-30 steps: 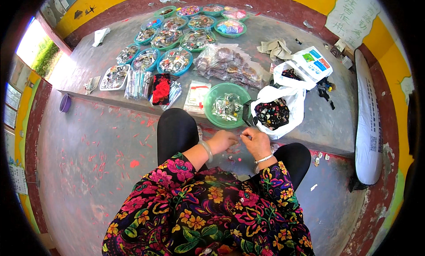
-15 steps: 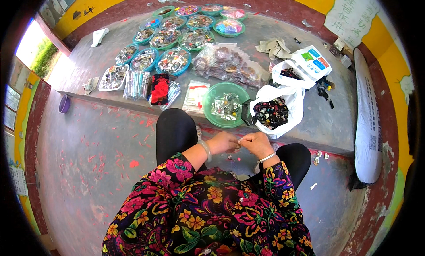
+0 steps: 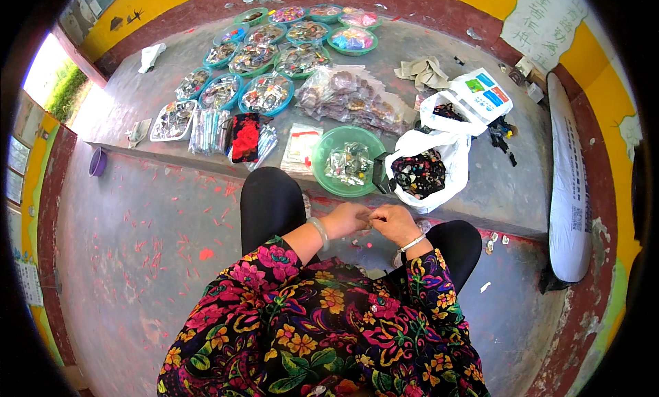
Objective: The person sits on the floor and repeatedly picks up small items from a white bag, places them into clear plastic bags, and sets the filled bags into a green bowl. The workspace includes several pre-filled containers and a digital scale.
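My left hand [image 3: 345, 220] and my right hand [image 3: 396, 224] meet over my lap, fingertips pinched together. Whatever lies between them is too small to make out. Just beyond the hands, on the raised ledge, sits a green plastic basin [image 3: 320, 147] holding a pile of small clear packets [image 3: 349, 165]. To its right stands a white plastic bag [image 3: 453, 179], its top spread wide around many small dark and coloured pieces [image 3: 419, 174]. Left of the basin lies a stack of flat clear bags with red marks [image 3: 302, 148].
Several basins of small packaged goods [image 3: 268, 95] crowd the ledge's far left. A heap of clear bags [image 3: 353, 98] lies mid-ledge. A second white bag [image 3: 473, 101] and a beige cloth [image 3: 422, 74] are at the right. A long white sack [image 3: 571, 191] leans by the right wall.
Both hands stay together in nearly the same place, and the right fingers have shifted slightly. The whole view has moved a little.
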A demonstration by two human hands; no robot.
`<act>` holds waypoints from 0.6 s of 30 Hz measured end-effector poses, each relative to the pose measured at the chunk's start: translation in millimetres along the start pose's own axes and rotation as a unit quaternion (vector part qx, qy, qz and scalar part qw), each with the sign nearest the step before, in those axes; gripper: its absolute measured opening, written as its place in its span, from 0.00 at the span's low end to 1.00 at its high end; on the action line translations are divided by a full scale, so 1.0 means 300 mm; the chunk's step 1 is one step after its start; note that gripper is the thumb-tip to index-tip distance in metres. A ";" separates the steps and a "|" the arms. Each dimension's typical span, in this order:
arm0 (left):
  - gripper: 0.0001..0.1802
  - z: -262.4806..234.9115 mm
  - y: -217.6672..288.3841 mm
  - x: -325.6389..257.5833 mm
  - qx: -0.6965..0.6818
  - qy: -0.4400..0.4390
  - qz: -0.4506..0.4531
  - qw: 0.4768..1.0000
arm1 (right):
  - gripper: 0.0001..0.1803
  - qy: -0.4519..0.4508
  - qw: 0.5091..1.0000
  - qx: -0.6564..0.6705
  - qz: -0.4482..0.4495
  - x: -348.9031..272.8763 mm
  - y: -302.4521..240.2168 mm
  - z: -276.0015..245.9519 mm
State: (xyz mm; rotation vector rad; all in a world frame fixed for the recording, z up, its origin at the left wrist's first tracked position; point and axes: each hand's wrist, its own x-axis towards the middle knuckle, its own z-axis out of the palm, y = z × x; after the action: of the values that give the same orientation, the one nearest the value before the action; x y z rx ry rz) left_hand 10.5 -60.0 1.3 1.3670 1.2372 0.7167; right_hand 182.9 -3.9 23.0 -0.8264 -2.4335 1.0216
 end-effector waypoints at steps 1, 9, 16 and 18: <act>0.13 0.006 -0.021 0.005 -0.015 0.015 0.000 1.000 | 0.10 0.003 1.000 0.014 0.027 -0.005 0.009 0.003; 0.13 0.000 -0.031 0.026 0.067 0.035 -0.003 0.997 | 0.09 0.028 0.996 0.032 0.084 0.004 -0.047 -0.020; 0.13 -0.003 -0.042 0.041 -0.149 0.045 -0.045 0.987 | 0.09 0.134 0.988 0.053 0.064 0.004 -0.047 -0.026; 0.14 -0.004 -0.014 0.038 -0.150 0.039 -0.055 0.986 | 0.08 0.149 0.987 0.033 0.044 0.006 -0.058 -0.014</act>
State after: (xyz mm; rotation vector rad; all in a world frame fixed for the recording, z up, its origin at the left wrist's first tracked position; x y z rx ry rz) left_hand 11.4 -49.7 -4.8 1.0257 1.2005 0.8472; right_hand 177.5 -10.3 38.8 -0.9934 -2.1184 0.9292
